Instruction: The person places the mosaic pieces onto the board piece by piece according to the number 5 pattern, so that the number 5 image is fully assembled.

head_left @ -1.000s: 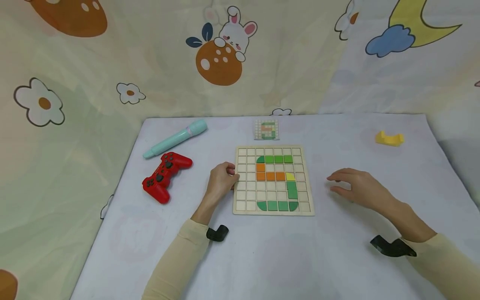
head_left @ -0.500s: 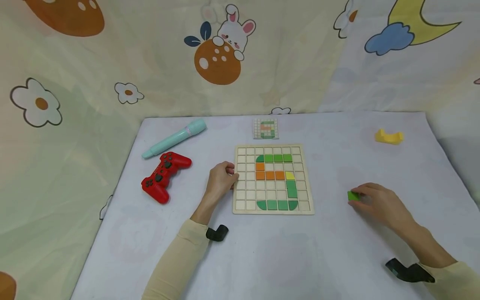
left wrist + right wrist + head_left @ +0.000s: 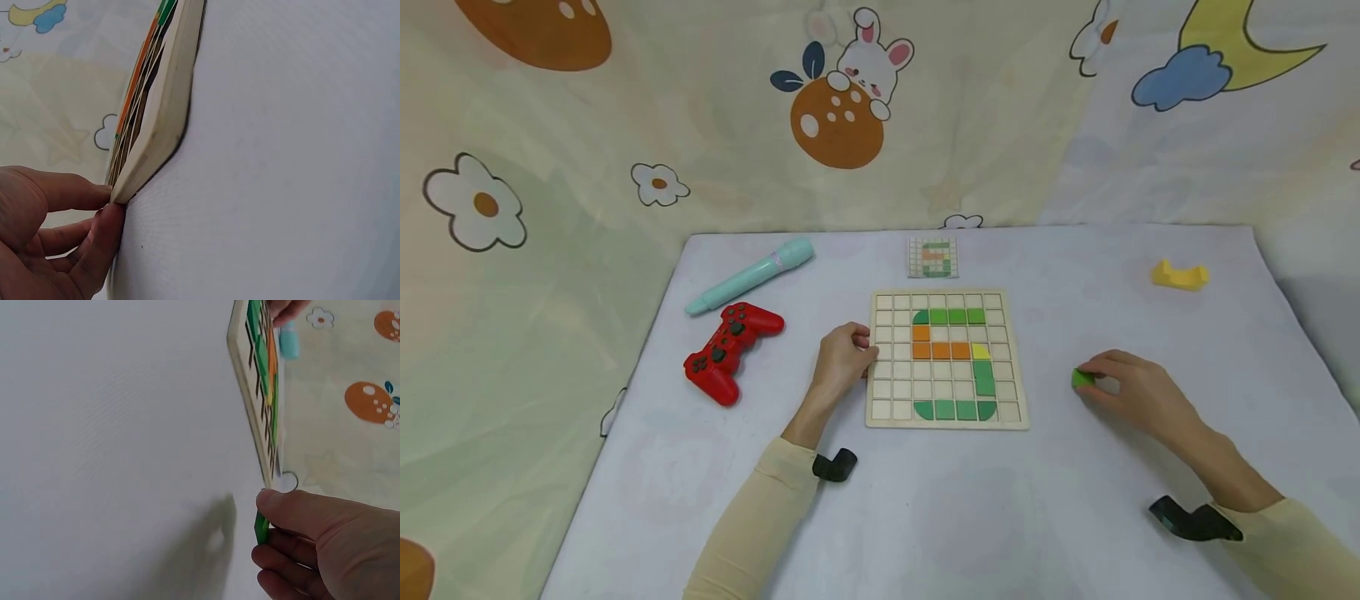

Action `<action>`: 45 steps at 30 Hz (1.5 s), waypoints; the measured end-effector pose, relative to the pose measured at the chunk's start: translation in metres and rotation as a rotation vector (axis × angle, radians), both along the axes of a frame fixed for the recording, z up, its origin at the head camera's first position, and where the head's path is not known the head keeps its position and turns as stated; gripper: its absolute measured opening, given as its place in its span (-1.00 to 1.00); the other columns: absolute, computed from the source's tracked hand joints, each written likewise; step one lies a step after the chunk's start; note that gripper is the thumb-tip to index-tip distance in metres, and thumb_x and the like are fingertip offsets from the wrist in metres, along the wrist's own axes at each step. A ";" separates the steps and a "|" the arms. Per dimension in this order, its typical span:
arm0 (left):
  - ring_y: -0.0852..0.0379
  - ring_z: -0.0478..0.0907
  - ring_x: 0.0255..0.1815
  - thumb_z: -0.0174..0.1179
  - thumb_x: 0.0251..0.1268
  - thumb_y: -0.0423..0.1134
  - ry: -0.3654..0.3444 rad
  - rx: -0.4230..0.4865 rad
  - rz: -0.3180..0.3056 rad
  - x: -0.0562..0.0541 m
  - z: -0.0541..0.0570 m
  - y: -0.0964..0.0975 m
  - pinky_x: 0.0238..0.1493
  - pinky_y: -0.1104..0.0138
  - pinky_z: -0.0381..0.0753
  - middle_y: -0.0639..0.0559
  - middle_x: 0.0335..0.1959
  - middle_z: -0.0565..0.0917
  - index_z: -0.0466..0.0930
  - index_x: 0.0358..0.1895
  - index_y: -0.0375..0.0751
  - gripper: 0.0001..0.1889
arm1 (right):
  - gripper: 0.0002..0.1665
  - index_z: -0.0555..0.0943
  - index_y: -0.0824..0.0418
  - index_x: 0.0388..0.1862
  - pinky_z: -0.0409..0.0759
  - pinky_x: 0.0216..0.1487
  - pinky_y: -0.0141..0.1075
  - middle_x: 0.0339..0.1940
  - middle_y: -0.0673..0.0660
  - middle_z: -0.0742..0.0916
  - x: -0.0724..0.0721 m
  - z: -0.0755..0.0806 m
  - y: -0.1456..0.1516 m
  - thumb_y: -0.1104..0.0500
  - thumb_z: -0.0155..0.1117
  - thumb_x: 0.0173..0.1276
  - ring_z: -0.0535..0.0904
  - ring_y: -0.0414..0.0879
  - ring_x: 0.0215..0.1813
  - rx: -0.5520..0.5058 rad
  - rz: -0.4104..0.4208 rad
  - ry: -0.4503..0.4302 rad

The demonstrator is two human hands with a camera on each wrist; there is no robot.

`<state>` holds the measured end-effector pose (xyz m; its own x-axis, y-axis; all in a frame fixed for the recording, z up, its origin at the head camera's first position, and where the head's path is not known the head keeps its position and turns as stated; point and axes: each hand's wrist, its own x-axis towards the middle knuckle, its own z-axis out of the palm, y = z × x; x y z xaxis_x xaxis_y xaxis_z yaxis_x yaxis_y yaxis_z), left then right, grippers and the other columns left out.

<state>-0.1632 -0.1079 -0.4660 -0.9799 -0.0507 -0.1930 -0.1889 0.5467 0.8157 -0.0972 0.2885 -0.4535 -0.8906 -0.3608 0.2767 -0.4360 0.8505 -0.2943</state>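
A square wooden grid board (image 3: 891,389) lies mid-table, with green, orange and yellow tiles set in some of its cells. My left hand (image 3: 841,360) pinches the board's left edge between thumb and fingers; the left wrist view shows this grip at the board's rim (image 3: 164,119). To the right of the board, my right hand (image 3: 1138,392) holds a small green tile (image 3: 1082,378) above the table. In the right wrist view the green tile (image 3: 261,529) sits between thumb and fingertips, apart from the board.
Behind the board lies a small pattern card (image 3: 933,258) printed with a similar coloured figure. A red game controller (image 3: 727,350) and a turquoise toy microphone (image 3: 751,277) lie to the left. Toward the back right is a yellow notched block (image 3: 1180,276).
My right hand moved right and toward me, where a green tile shows in its fingers, then came back slightly left and away with it. The left hand and board have stayed put.
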 end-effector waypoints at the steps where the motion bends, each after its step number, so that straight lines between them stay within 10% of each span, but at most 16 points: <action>1: 0.14 0.52 -0.42 0.26 0.16 -0.42 -0.002 0.001 0.002 0.000 0.000 0.000 -0.60 0.42 0.65 -0.09 -0.29 0.56 0.57 -0.03 -0.34 -0.72 | -0.67 0.73 0.25 -0.23 0.67 -0.22 -0.21 -0.27 0.11 0.73 -0.003 0.002 -0.007 0.29 0.54 -0.06 0.66 0.00 -0.22 0.002 0.011 -0.011; 6: 0.13 0.52 -0.43 0.27 0.16 -0.41 -0.004 -0.004 0.003 0.000 0.000 -0.001 -0.60 0.42 0.65 -0.09 -0.29 0.57 0.57 -0.03 -0.33 -0.71 | -0.69 0.73 0.25 -0.18 0.69 -0.08 -0.03 -0.16 0.17 0.73 -0.015 0.017 -0.052 0.25 0.51 0.05 0.65 0.07 -0.08 0.001 0.077 -0.116; 20: 0.14 0.54 -0.44 0.26 0.15 -0.41 -0.003 0.007 -0.002 0.000 0.000 0.000 -0.60 0.42 0.66 -0.11 -0.28 0.58 0.57 -0.03 -0.34 -0.71 | -0.74 0.73 0.22 -0.20 0.70 -0.13 -0.33 -0.20 0.07 0.72 -0.029 0.007 -0.169 0.16 0.49 0.12 0.63 -0.10 -0.16 -0.018 0.416 -0.150; 45: 0.13 0.53 -0.43 0.27 0.14 -0.40 0.014 -0.016 0.000 0.000 0.000 0.000 -0.61 0.43 0.65 -0.09 -0.31 0.58 0.58 -0.05 -0.33 -0.72 | -0.77 0.75 0.22 -0.21 0.69 -0.04 -0.27 -0.19 0.08 0.74 -0.031 0.004 -0.177 0.15 0.45 0.16 0.64 -0.06 -0.10 -0.020 0.398 -0.135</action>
<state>-0.1633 -0.1082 -0.4664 -0.9824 -0.0539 -0.1787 -0.1780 0.5597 0.8094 -0.1278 0.1116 -0.4493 -0.7112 -0.6802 0.1776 -0.6862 0.6168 -0.3856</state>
